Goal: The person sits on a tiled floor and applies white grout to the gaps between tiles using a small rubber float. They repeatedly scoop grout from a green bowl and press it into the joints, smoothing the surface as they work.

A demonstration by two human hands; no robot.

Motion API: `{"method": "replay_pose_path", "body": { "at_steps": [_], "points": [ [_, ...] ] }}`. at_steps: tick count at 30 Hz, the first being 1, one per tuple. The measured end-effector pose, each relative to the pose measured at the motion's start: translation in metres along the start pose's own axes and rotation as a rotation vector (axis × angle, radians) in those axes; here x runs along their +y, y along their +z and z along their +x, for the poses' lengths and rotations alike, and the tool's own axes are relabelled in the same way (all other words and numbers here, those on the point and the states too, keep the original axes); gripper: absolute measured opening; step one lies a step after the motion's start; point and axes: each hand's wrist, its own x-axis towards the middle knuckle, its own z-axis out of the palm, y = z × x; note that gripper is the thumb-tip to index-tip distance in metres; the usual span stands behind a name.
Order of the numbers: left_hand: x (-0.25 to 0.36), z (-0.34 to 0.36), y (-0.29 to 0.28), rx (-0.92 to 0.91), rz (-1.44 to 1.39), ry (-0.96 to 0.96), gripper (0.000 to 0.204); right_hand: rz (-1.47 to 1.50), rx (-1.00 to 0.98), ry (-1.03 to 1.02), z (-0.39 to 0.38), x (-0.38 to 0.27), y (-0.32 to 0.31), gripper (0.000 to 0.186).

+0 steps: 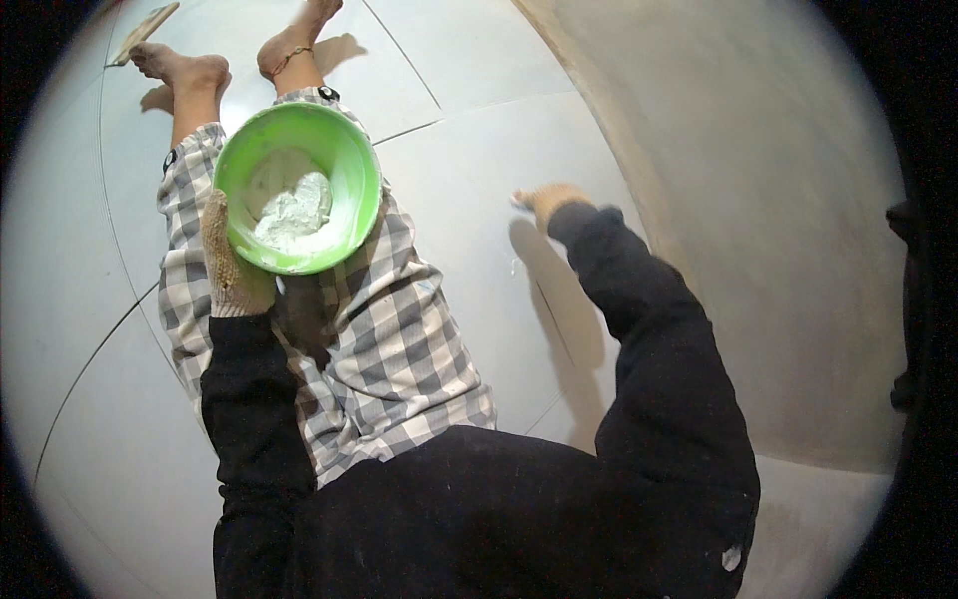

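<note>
While the gloved left grip (pixel 232 270) clamps on the side of the green bowl (pixel 354 165), that bowl is right there over the checked trousers (pixel 399 349), thick white paste (pixel 297 215) clumped inside it. Out to the person's right, the gloved right grip (pixel 557 204) hovers over the pale tiled floor (pixel 489 150), and whether it's together on anything, nobody can tell at this size!

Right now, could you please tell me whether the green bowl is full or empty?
Partly filled: the green bowl has white paste lumped inside, with much of its wall showing.
</note>
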Motion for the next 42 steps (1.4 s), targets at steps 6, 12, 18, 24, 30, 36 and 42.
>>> {"method": "replay_pose_path", "body": {
  "at_steps": [6,12,18,24,30,36,42],
  "points": [
    [0.005,0.000,-0.002,0.017,-0.012,-0.060,0.048,-0.065,0.012,0.094,0.139,-0.032,-0.092,0.045],
    [-0.001,0.001,-0.019,0.017,-0.015,-0.075,0.051,-0.204,-0.001,-0.052,0.148,-0.040,-0.060,0.045],
    [-0.001,0.005,-0.017,0.051,0.111,-0.007,0.046,0.093,0.101,0.072,0.015,-0.028,0.053,0.027],
    [0.000,0.006,-0.008,0.022,0.026,-0.030,0.046,0.075,-0.255,0.103,-0.111,-0.023,0.136,0.029],
    [-0.001,0.006,-0.002,0.032,-0.002,-0.057,0.052,0.481,-0.325,0.193,-0.138,0.027,0.119,0.037],
    [0.004,0.003,0.008,0.019,-0.069,-0.059,0.057,0.918,-0.204,0.059,-0.088,0.027,0.045,0.039],
    [-0.004,0.007,0.002,-0.101,-0.054,0.010,0.082,1.367,-0.280,-0.256,-0.068,0.005,-0.014,0.043]
  ]
}}
